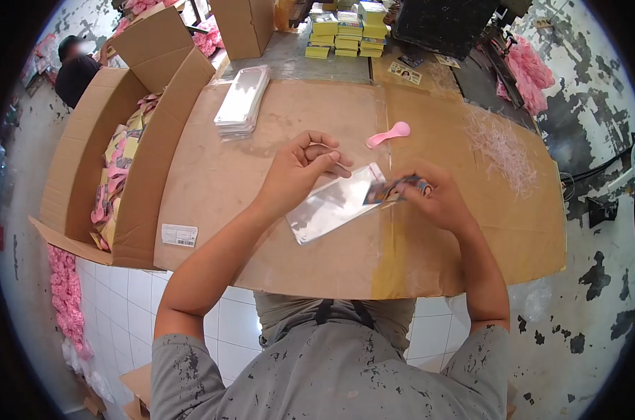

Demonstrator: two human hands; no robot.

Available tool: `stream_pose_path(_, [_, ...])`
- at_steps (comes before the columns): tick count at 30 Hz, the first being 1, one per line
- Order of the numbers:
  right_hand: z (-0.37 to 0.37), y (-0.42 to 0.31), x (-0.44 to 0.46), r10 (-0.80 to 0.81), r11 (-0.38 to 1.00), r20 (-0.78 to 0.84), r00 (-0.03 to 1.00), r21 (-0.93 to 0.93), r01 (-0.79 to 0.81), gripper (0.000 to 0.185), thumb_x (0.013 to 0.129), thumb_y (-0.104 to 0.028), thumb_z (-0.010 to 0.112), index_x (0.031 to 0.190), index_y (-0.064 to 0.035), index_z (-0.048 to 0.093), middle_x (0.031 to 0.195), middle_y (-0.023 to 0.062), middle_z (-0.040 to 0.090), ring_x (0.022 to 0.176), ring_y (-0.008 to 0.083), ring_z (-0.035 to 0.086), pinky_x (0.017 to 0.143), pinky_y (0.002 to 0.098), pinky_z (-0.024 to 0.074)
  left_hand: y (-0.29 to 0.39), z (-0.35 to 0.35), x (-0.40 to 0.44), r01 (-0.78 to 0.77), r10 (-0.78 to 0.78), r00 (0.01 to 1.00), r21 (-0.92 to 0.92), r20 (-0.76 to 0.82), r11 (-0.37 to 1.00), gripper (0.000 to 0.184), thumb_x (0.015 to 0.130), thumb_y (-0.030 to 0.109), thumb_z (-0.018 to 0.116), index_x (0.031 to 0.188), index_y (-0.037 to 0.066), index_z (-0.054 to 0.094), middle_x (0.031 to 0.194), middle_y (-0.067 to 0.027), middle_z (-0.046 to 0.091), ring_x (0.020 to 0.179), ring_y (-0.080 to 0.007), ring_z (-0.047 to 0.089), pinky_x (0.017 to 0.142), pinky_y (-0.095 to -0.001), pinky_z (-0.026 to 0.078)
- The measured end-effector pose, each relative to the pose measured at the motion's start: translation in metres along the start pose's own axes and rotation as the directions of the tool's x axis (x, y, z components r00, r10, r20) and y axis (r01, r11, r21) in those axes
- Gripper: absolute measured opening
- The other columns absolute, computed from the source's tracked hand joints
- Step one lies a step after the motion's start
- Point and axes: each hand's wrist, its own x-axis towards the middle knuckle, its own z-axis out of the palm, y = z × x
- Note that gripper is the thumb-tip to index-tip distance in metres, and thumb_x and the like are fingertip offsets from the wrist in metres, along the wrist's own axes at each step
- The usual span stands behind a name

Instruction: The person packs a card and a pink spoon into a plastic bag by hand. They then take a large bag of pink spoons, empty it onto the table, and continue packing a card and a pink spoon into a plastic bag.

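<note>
A clear plastic bag (331,210) lies slanted on the cardboard-covered table. In my right hand (436,199) is a colourful printed card (384,192), pinched between thumb and fingers, its left end over the bag's upper right end. Whether the card is inside the bag's mouth I cannot tell. My left hand (307,168) hovers over the bag's upper left edge, fingers half curled and apart, with nothing visible in them. Just beyond the two hands lies a pink spoon-shaped piece (389,134).
A stack of clear bags (243,101) lies at the back left. An open cardboard box (149,161) holds pink pieces and cards. Card stacks (347,31) stand at the back; clear shreds (503,150) lie right. A person (77,73) is beyond the box.
</note>
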Motion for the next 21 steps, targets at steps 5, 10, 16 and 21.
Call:
stream_pose_path(5, [-0.006,-0.019,0.010,0.194,0.925,-0.144,0.970,0.357,-0.132,0.029,0.092,-0.001,0.069,0.121,-0.0006,0.066,0.102,0.0053,0.071,0.094,0.0109,0.066,0.084,0.0279,0.0529,0.018,0.010,-0.010,0.013,-0.011,0.999,-0.037,0.049,0.999,0.038,0.099,0.007,0.068,0.131,-0.002,0.052,0.102,-0.0186,0.076,0.090,-0.0231,0.076,0.082,-0.0328,0.061])
stream_pose_path(10, [-0.006,-0.032,0.015,0.146,0.871,-0.291,0.945,0.491,0.017,0.029,0.093,0.002,0.067,0.121,0.0000,0.066,0.110,0.0065,0.070,0.096,0.0113,0.066,0.085,0.0272,0.0524,0.011,0.014,-0.015,0.017,-0.016,0.997,-0.020,0.072,1.000,0.045,0.097,0.006,0.071,0.136,-0.003,0.049,0.102,-0.0165,0.076,0.093,-0.0216,0.076,0.081,-0.0302,0.060])
stream_pose_path(16, [-0.020,-0.045,0.021,-0.149,0.989,-0.078,0.986,0.003,0.150,0.026,0.093,-0.001,0.071,0.119,-0.0027,0.068,0.114,0.0072,0.069,0.093,0.0095,0.065,0.079,0.0251,0.0521,0.012,0.020,-0.021,0.009,-0.015,0.994,0.052,0.108,0.999,0.049,0.098,0.006,0.070,0.141,-0.002,0.048,0.104,-0.0150,0.076,0.098,-0.0184,0.074,0.083,-0.0278,0.057])
stream_pose_path(21, [0.008,-0.055,0.028,0.014,0.948,-0.136,0.991,0.317,0.030,0.028,0.092,-0.004,0.074,0.119,-0.0020,0.069,0.108,0.0077,0.071,0.087,0.0083,0.065,0.074,0.0249,0.0518,0.015,0.027,-0.028,-0.024,-0.011,0.982,0.184,0.187,0.983,0.049,0.099,0.006,0.068,0.144,0.000,0.048,0.104,-0.0127,0.076,0.097,-0.0134,0.072,0.081,-0.0263,0.056])
